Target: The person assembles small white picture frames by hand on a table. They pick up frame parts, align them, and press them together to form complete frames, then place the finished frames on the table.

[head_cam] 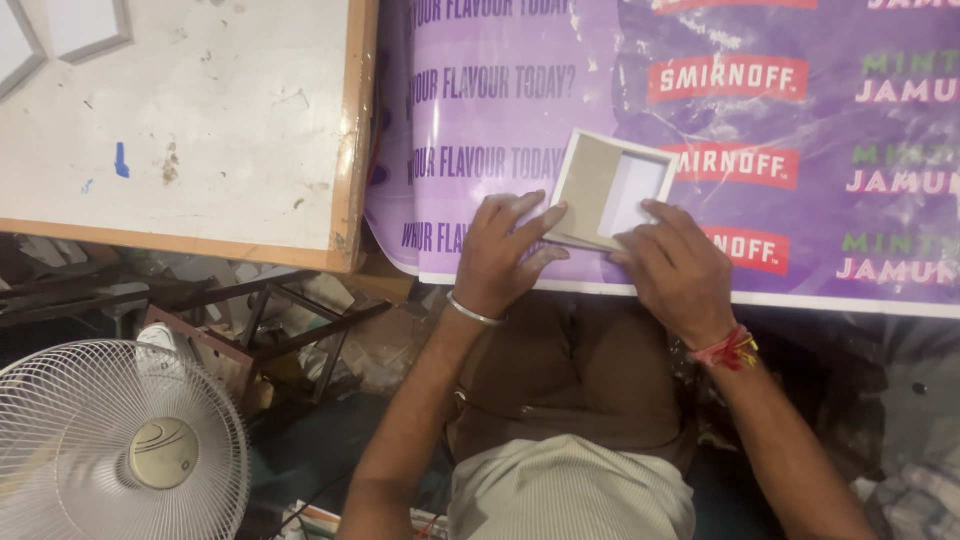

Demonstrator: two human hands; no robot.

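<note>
A small square frame [598, 178] of grey card with a pale window lies on a purple printed banner sheet [800, 130] covering the work surface. My left hand [505, 250], with a metal bangle at the wrist, presses on the frame's near left corner with its fingers spread. My right hand [675, 265], wearing a red thread at the wrist, rests its fingers on the frame's near right edge. Both hands hold the frame down near the banner's front edge.
A white board with a wooden rim [345, 150] lies to the left, with two pale frames [60, 35] at its far corner. Below it stand metal stands [290, 320] and clutter. A white wire-guard fan [115, 445] sits at bottom left.
</note>
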